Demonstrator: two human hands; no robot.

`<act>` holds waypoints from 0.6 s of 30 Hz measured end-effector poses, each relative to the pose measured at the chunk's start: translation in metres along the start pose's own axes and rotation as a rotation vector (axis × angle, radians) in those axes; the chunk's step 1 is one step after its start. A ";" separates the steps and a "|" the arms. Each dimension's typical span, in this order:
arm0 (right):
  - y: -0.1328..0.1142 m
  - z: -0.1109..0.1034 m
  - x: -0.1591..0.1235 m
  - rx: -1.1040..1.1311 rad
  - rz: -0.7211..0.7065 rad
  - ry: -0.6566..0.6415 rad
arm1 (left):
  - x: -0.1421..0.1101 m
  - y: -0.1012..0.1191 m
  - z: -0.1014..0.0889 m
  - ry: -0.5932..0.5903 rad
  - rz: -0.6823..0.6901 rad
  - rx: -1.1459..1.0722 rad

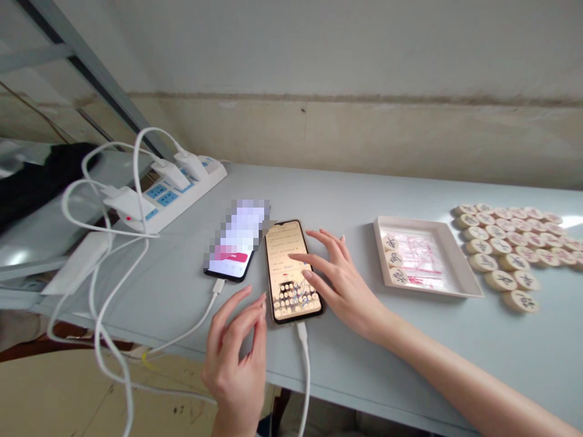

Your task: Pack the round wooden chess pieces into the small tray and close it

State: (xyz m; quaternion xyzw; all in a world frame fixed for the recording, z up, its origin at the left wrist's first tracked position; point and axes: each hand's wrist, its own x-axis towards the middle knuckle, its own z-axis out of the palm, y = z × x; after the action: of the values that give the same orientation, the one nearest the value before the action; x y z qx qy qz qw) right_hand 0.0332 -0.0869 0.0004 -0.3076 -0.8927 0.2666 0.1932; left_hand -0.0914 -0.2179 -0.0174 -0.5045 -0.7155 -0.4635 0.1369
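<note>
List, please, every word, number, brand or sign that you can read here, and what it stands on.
None reads clearly enough to quote.
Phone by the right hand: screen text too small.
Other phone: screen pixelated.
Xiangqi pieces: characters too blurred.
Plastic wrapping in the box: red marks, illegible.

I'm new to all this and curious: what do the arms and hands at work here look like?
They're human: the left hand and right hand are ungloved, with slender fingers. The right forearm shows no sleeve, watch or bracelet.
</note>
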 end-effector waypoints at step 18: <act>0.000 -0.014 -0.010 0.077 -0.002 0.045 | -0.002 0.000 0.000 -0.026 -0.055 -0.045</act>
State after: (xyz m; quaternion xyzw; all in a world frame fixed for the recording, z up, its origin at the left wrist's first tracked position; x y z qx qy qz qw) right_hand 0.0474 -0.0885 0.0093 -0.3051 -0.8775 0.2936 0.2252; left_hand -0.0909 -0.2192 -0.0188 -0.4936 -0.7202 -0.4765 0.1031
